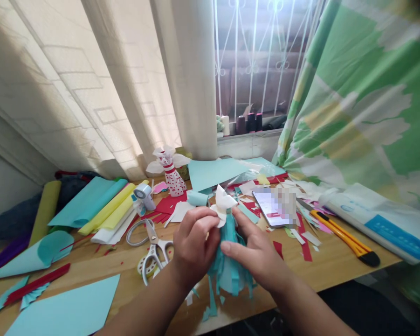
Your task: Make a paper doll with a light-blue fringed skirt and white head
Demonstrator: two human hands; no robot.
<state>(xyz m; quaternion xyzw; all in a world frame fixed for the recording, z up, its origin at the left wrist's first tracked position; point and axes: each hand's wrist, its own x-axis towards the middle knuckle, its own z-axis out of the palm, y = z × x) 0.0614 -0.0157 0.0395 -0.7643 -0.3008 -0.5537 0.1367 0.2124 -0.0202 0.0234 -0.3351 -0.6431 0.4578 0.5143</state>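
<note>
My left hand is closed, its fingertips pinching a white petal-shaped paper piece at the top of a fringed turquoise paper cone. Around the upper part of the cone, my right hand is closed, thumb in front and fingers behind. The cone stands near the table's front edge, with strips hanging loose at its lower end. Silver scissors lie just left of my left hand, partly over a roll of tape. Behind stands a finished-looking red-dotted paper figure with white paper wings.
A phone lies behind my right hand, and a yellow utility knife to the right. Rolled turquoise paper, yellow rolls and a turquoise sheet lie left. Red and white scraps cover the wooden table.
</note>
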